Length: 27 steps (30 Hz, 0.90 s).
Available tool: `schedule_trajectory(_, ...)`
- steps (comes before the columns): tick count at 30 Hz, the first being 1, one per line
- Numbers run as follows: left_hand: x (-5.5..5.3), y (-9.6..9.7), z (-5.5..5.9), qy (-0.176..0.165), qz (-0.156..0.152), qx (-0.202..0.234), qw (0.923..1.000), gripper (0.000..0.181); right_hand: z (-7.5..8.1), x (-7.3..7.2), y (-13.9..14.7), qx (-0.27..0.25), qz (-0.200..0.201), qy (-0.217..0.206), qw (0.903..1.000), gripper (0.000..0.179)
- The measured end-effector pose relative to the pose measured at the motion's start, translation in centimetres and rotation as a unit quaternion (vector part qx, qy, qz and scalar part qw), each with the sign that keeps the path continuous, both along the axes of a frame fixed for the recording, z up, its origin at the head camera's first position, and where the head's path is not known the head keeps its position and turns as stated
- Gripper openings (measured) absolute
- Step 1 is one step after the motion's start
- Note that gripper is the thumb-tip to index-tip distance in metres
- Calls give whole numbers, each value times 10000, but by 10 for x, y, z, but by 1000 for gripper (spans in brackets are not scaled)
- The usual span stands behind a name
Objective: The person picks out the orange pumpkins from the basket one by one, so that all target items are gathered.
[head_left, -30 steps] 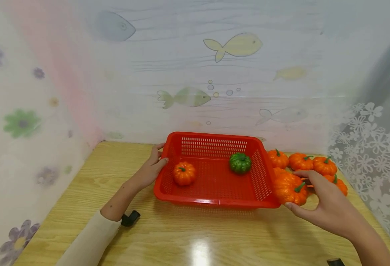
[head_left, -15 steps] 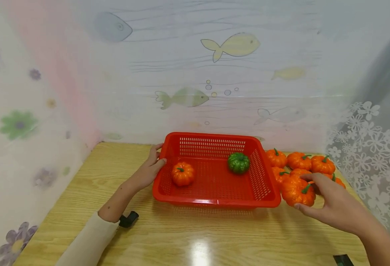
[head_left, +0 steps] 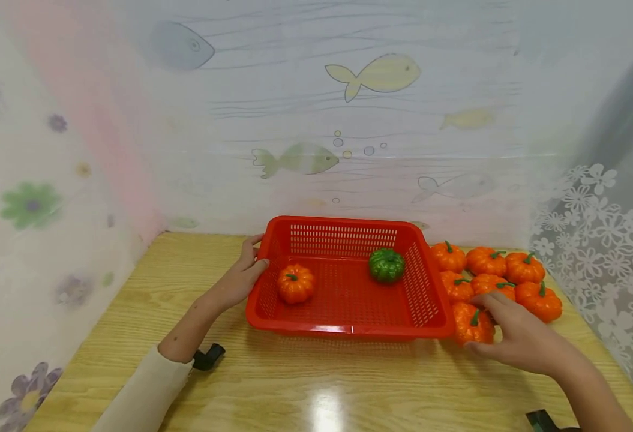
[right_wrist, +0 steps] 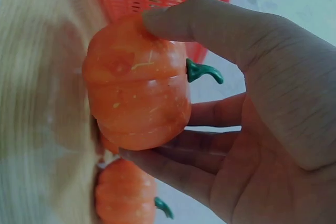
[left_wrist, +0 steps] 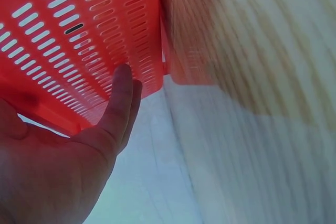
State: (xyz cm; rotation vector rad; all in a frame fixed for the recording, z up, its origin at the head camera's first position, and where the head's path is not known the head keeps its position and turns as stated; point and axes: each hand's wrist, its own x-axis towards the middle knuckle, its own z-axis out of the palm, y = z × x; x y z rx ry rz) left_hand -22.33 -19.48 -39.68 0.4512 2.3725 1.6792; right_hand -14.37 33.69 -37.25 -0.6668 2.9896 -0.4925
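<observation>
My left hand point(head_left: 242, 277) grips the left side of a red plastic basket point(head_left: 351, 329), thumb at the rim and fingers against the outside of its slotted wall. The left wrist view shows those fingers point(left_wrist: 119, 100) on the slots. Inside the basket sit a small orange pumpkin point(head_left: 296, 284) on the left and a green pumpkin point(head_left: 387, 265) on the right. My right hand point(head_left: 527, 336) holds another orange pumpkin point(head_left: 470, 324) just outside the basket's right front corner. Thumb and fingers clasp its sides in the right wrist view, with its green stem point(right_wrist: 203, 71) toward the palm.
Several orange pumpkins point(head_left: 522, 267) stand in a group right of the basket, close to its wall. The wooden table point(head_left: 251, 390) meets a wall point(head_left: 213, 198) with printed fish at the back. A flowered curtain point(head_left: 613, 240) hangs on the right.
The right hand's pumpkin first moved right, away from the basket's rim, then lowered and shifted left toward the basket's front right corner. The left hand and the basket stay nearly still.
</observation>
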Motion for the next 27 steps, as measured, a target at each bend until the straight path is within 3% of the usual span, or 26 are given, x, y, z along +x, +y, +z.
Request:
schedule_trajectory(12, 2, 1, 2, 20, -2, -65, 10000, 63, -14, -8, 1, -163, 287, -219, 9992, 67)
schedule_trajectory(27, 1, 2, 0, 35, -30, 25, 10000, 63, -5, -6, 3, -277, 230, -478, 9982, 74)
